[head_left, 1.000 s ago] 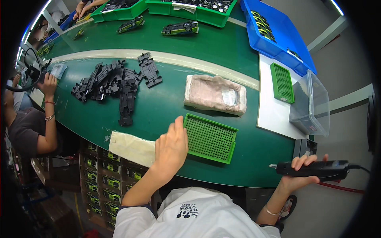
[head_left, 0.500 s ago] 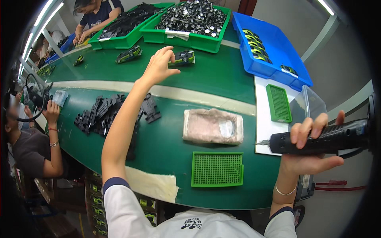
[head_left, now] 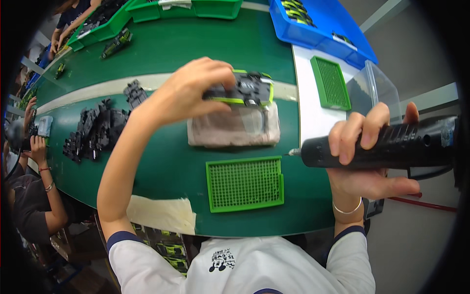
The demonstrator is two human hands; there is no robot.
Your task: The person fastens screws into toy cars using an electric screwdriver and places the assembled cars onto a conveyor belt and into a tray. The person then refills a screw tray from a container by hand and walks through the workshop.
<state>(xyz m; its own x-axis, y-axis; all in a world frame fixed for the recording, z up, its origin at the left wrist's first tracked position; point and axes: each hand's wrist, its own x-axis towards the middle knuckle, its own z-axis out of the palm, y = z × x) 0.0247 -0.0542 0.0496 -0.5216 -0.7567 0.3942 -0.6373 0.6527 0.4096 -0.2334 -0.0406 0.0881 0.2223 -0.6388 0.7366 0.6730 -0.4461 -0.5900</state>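
Note:
My left hand (head_left: pixel 188 88) is closed around one end of a black and lime-green toy car (head_left: pixel 254 89). The car is over a cloth-wrapped pad (head_left: pixel 220 132); contact between them cannot be made out. The car's black underside, with its wheels, faces up. On the right, my right hand (head_left: pixel 362 161) grips a black electric screwdriver (head_left: pixel 421 144). Its bit points left, toward the bench middle, apart from the car. A green gridded tray (head_left: pixel 245 183) lies in front of the pad.
Black plastic parts (head_left: pixel 98 127) are heaped left of my arm. Another toy car (head_left: pixel 117 43) lies farther back. Green bins (head_left: pixel 210 9) and a blue bin (head_left: pixel 313 39) stand at the far side. A second gridded tray (head_left: pixel 330 83) sits on the right. Co-workers sit left.
My left hand has taken hold of the toy car and brought it nearer, over the pad. The screwdriver stays in my right hand. The whole view has shifted.

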